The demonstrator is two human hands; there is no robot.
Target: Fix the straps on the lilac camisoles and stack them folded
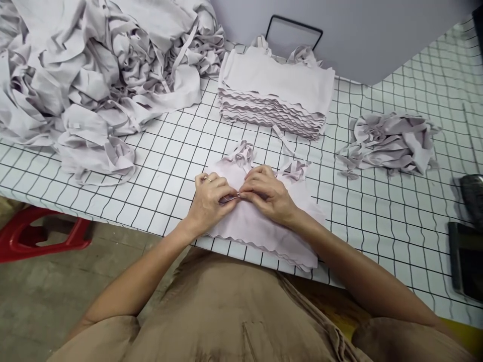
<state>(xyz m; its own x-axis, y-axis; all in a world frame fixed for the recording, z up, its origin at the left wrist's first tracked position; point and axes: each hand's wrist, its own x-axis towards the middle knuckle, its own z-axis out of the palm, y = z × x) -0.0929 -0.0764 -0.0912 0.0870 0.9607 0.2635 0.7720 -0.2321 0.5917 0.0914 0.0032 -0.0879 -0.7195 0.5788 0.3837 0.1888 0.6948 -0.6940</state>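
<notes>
White, black-gridded cloth-covered tabletop [151, 188]. Large pale grey fabric heap [94, 70], far left; neat pale scalloped-edge fabric stack [277, 80] beyond the work. Flat pale pink scalloped-hem garment [264, 236] under 2 hands, hem toward the body, gathered straps away, long axis roughly crosswise. Left hand [209, 201] and right hand [269, 196] meet above its middle, equally near, wrists angled inward, fingertips pinching 1 thin piece [238, 195], possibly strap or thread.

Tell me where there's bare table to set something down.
Widest: the cloth between small bundle, right arm and black device. Another patch: between big pile and left hand. A narrower gap runs between stack and small bundle. Crowded: far left, under the big pile, and the middle, where left hand and right hand pinch the garment.
</notes>
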